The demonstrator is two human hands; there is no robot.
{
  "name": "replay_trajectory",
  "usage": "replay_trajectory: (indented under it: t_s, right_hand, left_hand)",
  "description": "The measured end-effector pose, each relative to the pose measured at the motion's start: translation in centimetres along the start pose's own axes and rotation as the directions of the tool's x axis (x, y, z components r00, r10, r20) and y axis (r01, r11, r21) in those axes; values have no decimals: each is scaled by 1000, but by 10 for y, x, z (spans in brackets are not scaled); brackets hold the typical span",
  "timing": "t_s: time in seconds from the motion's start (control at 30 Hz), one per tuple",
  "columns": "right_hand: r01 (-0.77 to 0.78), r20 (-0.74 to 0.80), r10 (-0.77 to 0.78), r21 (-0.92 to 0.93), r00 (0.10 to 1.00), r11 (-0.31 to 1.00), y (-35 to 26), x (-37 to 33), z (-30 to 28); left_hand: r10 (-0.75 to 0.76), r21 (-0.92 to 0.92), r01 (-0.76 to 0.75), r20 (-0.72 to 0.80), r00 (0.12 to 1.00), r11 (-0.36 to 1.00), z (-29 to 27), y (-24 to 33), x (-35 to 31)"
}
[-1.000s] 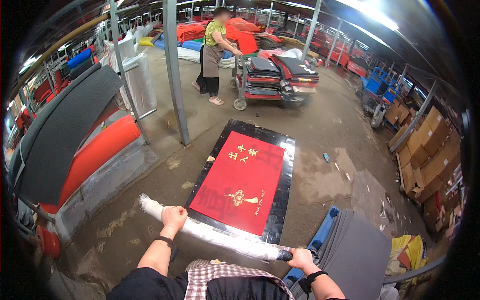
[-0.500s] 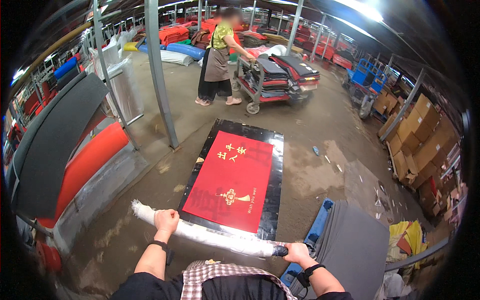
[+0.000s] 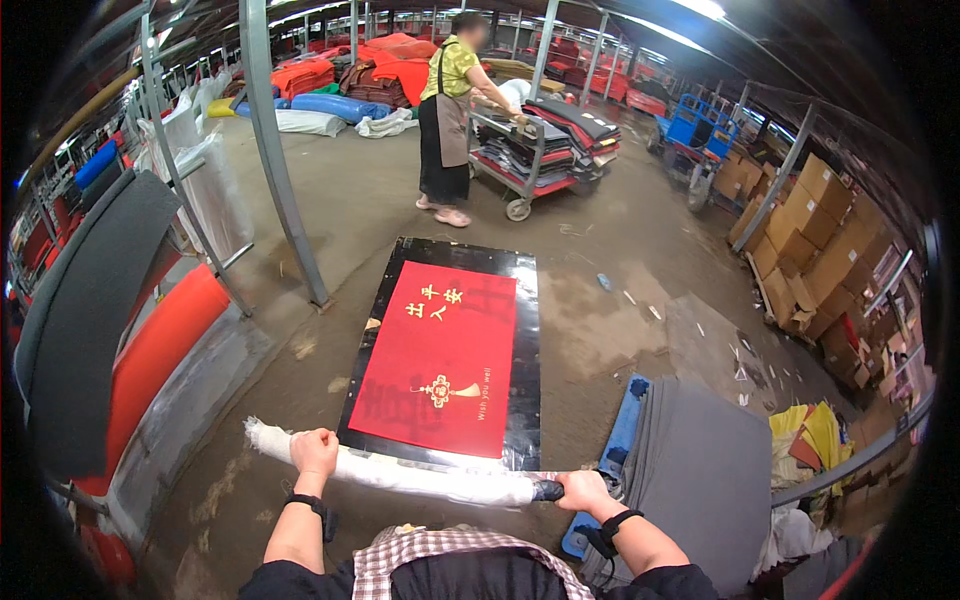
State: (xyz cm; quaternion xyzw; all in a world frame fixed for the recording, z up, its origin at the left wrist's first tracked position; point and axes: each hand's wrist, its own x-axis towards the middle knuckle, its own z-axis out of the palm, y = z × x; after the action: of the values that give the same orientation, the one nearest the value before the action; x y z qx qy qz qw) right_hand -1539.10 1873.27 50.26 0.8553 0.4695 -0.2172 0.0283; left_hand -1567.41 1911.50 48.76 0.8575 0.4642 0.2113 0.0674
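Note:
A long bar wrapped in white material runs across in front of me along the near edge of a dark board. Near its frayed left end, my left hand is closed around it. My right hand grips the black-taped right end. Flat on the glossy black board lies a red mat with gold lettering, a gold knot ornament and faint darker marks. Dark board shows all around the mat. Whether the bar is joined to the board, I cannot tell.
A stack of grey mats rests on a blue base at my right. Red and dark rolls lean at left beside a metal post. Farther off, a person holds a loaded cart. Cardboard boxes line the right.
The view has shifted, so the board and mat appear slightly farther left. Both hands keep their grip on the bar. The person at the cart has stepped, feet now closer together.

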Motion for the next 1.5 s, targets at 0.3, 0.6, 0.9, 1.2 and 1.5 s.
replay_trajectory:
  t_s: [0.3, 0.6, 0.9, 1.2, 1.5]
  right_hand:
    - [-2, 2, 2, 6, 1000, 1000, 1, 3, -5]
    - [6, -9, -6, 22, 1000, 1000, 6, 7, -2]
    - [7, 5, -7, 3, 1000, 1000, 14, 14, 4]
    - [4, 2, -4, 4, 1000, 1000, 17, 16, 2]
    - [5, 0, -5, 3, 1000, 1000, 22, 21, 7]
  left_hand:
    - [15, 28, -13, -61, 998, 1000, 8, 0, 1]
    - [-7, 19, 7, -10, 1000, 1000, 7, 5, 4]
    - [6, 15, -6, -44, 999, 1000, 12, 9, 5]
    - [9, -9, -9, -13, 1000, 1000, 12, 14, 7]
    - [17, 16, -17, -36, 999, 1000, 23, 9, 8]
